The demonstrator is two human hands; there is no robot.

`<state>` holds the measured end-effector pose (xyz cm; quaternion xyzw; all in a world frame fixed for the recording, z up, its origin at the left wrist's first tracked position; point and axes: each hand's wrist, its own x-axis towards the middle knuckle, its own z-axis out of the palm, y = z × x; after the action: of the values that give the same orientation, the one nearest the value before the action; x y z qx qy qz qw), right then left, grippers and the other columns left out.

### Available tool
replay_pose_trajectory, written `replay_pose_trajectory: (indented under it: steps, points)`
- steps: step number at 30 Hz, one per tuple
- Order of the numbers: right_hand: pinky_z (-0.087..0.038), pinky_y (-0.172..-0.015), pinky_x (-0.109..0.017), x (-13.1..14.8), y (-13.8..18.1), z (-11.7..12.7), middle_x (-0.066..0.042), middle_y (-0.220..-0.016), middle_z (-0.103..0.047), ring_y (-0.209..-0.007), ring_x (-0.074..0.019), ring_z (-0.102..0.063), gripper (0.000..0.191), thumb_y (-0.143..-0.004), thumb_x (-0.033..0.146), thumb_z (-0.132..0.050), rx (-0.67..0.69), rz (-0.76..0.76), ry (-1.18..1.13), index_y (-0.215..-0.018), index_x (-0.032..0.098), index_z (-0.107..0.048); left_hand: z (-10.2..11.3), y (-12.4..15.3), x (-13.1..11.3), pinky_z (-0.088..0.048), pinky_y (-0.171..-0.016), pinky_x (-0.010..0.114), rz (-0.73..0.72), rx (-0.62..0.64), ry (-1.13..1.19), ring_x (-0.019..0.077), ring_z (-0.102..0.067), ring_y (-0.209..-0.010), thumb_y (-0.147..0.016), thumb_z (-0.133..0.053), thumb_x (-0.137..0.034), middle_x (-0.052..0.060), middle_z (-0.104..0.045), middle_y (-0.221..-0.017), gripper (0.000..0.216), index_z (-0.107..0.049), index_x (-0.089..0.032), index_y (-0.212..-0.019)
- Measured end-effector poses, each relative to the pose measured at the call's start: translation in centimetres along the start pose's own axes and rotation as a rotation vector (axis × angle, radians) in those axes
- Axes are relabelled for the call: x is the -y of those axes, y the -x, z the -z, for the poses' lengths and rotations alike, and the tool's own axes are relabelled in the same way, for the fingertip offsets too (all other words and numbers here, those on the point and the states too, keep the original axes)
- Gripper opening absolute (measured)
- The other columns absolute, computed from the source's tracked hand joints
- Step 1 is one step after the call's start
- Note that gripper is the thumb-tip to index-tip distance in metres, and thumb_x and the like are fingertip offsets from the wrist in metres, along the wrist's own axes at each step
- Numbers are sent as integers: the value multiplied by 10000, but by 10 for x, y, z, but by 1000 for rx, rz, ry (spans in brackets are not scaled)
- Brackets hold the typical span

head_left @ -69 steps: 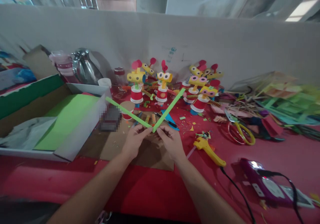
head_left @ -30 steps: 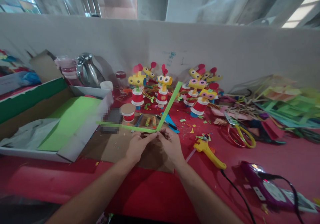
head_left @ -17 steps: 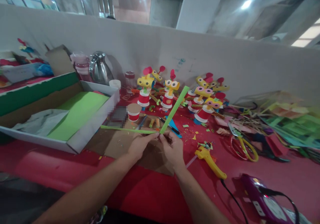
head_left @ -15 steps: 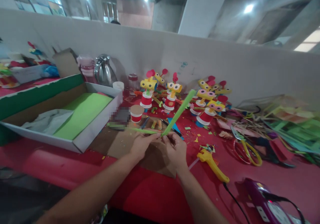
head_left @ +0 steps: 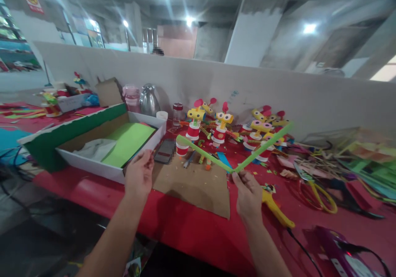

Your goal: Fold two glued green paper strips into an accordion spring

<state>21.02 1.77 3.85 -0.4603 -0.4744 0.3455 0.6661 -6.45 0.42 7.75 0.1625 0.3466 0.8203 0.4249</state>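
Observation:
Two light green paper strips (head_left: 262, 150) meet in a wide V, their joined ends pinched between the thumb and fingers of my right hand (head_left: 249, 192). One arm of the V points up left, the other up right. My left hand (head_left: 139, 174) is apart from the strips, beside the near right corner of the white box (head_left: 93, 163). Its fingers are loosely bent and nothing shows in them. Below the V lies a brown cardboard sheet (head_left: 192, 184). A red and white paper cup (head_left: 182, 148) stands behind it, partly covered by the left strip.
Several finished paper-cup figures (head_left: 222, 122) stand along the wall. To the right lie a yellow glue gun (head_left: 276, 209), scissors (head_left: 318, 190), a purple power strip (head_left: 337, 248) and paper scraps. A dark phone (head_left: 165, 150) and a metal jug (head_left: 149, 99) are near the box.
My left hand has let go of the green strips and moved left towards the box. My right hand has moved right with the strips, which now spread in a V. The camera view has shifted.

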Motion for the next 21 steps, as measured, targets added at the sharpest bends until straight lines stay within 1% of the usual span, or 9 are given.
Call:
replay_pose_trajectory:
  steps: [1,2,4,7,8,10,13,15,21]
  points:
    - [-465,-645,-284,-3,10,-1,-10,-695,-628,-660,-158,-580,243,-737,413,-709,-3,-19,-27,-769,190,-618,7,9,6,-420,-564,166,-50,6,-77,74,-556,-593,-626,-802,-236,-19,-641,-643,149,-671,-168,-648]
    - [-456,-635,-272,-5,20,-4,-3,-689,-619,-652,-151,-567,230,-744,404,-708,-2,-33,-45,-769,193,-618,12,21,15,-435,-590,187,-45,101,-213,97,-573,-619,-686,-763,-285,0,-653,-653,140,-682,-173,-661]
    - [-453,-631,-266,-12,42,-8,5,-692,-613,-655,-149,-557,210,-767,398,-690,30,-71,-67,-780,203,-613,16,45,39,-452,-611,235,48,410,-539,159,-617,-693,-767,-685,-351,62,-710,-757,178,-722,-183,-721]
    - [-471,-631,-278,-21,69,-12,12,-693,-599,-649,-158,-564,228,-772,419,-685,93,-144,-66,-769,210,-595,12,76,73,-468,-702,275,-37,684,-765,212,-639,-813,-710,-734,-312,83,-731,-981,161,-748,-226,-846]
    - [-482,-640,-288,-24,75,-12,10,-698,-598,-658,-165,-574,239,-765,425,-693,130,-166,-57,-763,209,-592,10,83,81,-468,-726,287,-44,752,-806,222,-646,-816,-759,-685,-320,83,-737,-945,126,-749,-221,-804]
    - [-500,-656,-306,-27,82,-11,2,-699,-598,-675,-180,-588,256,-755,433,-702,186,-182,-37,-745,204,-587,6,91,89,-464,-733,300,-68,858,-869,229,-647,-774,-833,-588,-317,70,-740,-817,202,-746,-220,-753]
    - [-501,-640,-300,-29,83,-8,2,-673,-593,-658,-180,-583,278,-749,448,-701,187,-160,-22,-710,203,-575,5,95,87,-447,-812,310,-131,951,-901,234,-647,-844,-869,-524,-273,45,-742,-849,231,-750,-258,-824]
    - [-496,-620,-293,-30,81,-8,1,-665,-595,-644,-178,-575,288,-742,462,-700,182,-145,3,-706,203,-578,5,94,83,-431,-852,315,-171,957,-912,239,-639,-904,-868,-531,-278,45,-739,-921,216,-747,-275,-860]
    - [-522,-643,-311,-25,83,-10,-15,-685,-639,-667,-196,-612,257,-737,442,-705,203,-101,47,-712,204,-611,9,92,81,-417,-706,290,-195,915,-898,208,-590,-707,-842,-588,-342,53,-682,-713,222,-718,-245,-691]
